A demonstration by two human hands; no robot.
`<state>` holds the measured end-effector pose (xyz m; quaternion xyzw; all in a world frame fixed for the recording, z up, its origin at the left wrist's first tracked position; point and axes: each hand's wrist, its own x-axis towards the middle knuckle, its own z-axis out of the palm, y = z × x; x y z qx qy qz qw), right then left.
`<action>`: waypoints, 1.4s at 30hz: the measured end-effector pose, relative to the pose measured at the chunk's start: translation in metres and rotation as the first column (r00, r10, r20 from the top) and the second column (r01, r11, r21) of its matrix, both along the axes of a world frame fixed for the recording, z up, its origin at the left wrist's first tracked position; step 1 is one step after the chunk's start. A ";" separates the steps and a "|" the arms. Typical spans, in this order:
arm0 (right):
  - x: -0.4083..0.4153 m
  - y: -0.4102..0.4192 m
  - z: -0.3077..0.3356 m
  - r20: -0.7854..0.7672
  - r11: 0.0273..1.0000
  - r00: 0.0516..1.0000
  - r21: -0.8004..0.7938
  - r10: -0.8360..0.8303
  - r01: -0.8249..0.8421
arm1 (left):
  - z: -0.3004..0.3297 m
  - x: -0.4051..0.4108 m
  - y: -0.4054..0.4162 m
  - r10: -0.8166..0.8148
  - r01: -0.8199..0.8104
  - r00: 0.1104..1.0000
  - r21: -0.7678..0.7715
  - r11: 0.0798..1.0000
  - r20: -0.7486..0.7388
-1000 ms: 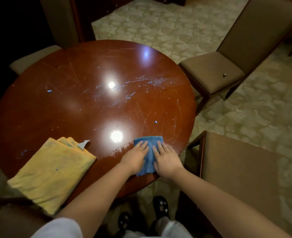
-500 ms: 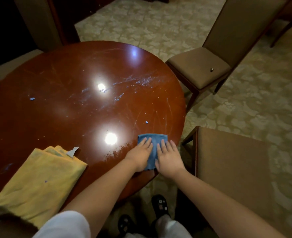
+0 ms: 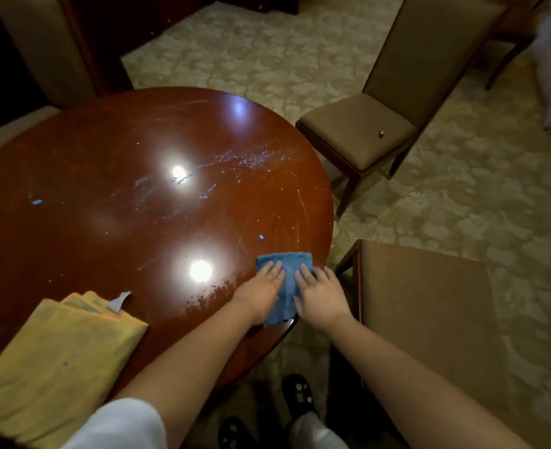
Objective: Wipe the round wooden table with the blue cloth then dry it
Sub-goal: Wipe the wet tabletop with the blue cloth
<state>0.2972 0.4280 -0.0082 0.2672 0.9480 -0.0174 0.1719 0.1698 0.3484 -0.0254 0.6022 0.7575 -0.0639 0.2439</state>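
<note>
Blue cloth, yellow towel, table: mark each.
blue cloth (image 3: 287,265): head view, bare far part beyond the fingers.
yellow towel (image 3: 60,364): head view, middle of the folded top.
table (image 3: 121,150): head view, bare far wood.

Standing on patterned carpet (image 3: 413,205): round wooden table (image 3: 105,222), gleaming with lamp glare. Lying on it: blue cloth (image 3: 285,273) near the right edge, folded yellow towel (image 3: 60,358) overhanging the near left rim. Scattered across the top: bluish smears and crumbs (image 3: 235,160).

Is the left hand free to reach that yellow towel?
Probably yes: the left hand lies flat on the blue cloth, and only bare table separates it from the yellow towel.
</note>
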 end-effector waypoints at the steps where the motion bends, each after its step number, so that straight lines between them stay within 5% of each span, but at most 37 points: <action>1: -0.005 0.007 -0.002 0.002 1.000 1.000 -0.012 -0.010 0.010 | -0.001 -0.001 0.006 0.016 -0.016 1.000 0.003 1.000 -0.004; 11: 0.017 -0.033 0.002 0.077 0.997 0.995 0.032 0.070 -0.072 | -0.007 0.016 -0.024 -0.069 0.069 0.998 0.050 0.996 -0.004; 19: -0.004 -0.009 0.004 0.078 0.997 0.995 -0.044 -0.064 0.068 | -0.006 -0.001 0.003 -0.052 0.052 0.999 0.071 0.996 0.005; 28: 0.002 -0.044 0.014 0.106 0.996 0.994 0.080 -0.033 0.024 | -0.008 -0.005 -0.033 -0.126 0.114 0.989 0.155 0.981 0.074; 33: -0.015 -0.030 -0.008 0.261 0.998 0.964 0.045 -0.045 0.034 | -0.006 -0.011 -0.027 -0.097 0.084 0.991 0.129 0.988 0.094; 37: -0.026 -0.015 -0.011 0.282 0.999 0.959 0.048 -0.028 0.015 | -0.008 -0.019 -0.018 -0.005 -0.023 0.986 0.166 0.986 0.164; 42: -0.033 0.011 -0.005 0.163 0.995 0.983 0.033 0.089 -0.095 | 0.000 -0.019 0.007 0.379 -0.455 0.879 0.275 0.847 0.288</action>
